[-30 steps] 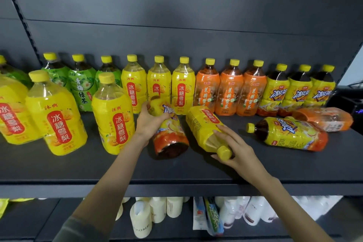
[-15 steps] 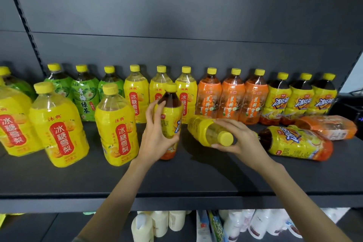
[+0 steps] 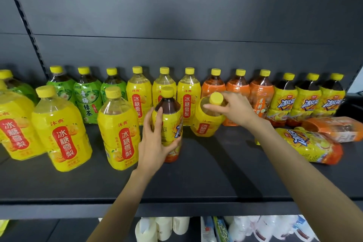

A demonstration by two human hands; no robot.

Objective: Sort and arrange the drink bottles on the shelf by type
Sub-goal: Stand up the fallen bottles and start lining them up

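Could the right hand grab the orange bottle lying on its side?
Probably not yet: the right hand is busy holding the yellow pear bottle by its top. The orange bottle lies close by with nothing covering it.

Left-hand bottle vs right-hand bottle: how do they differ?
Contents: the left-hand bottle holds dark liquid, the right-hand bottle pale yellow. Pose: the left-hand bottle is upright, the right-hand bottle tilts toward the camera. Grip: the left hand wraps its bottle's body, the right hand holds its bottle by the neck. Both have yellow caps.
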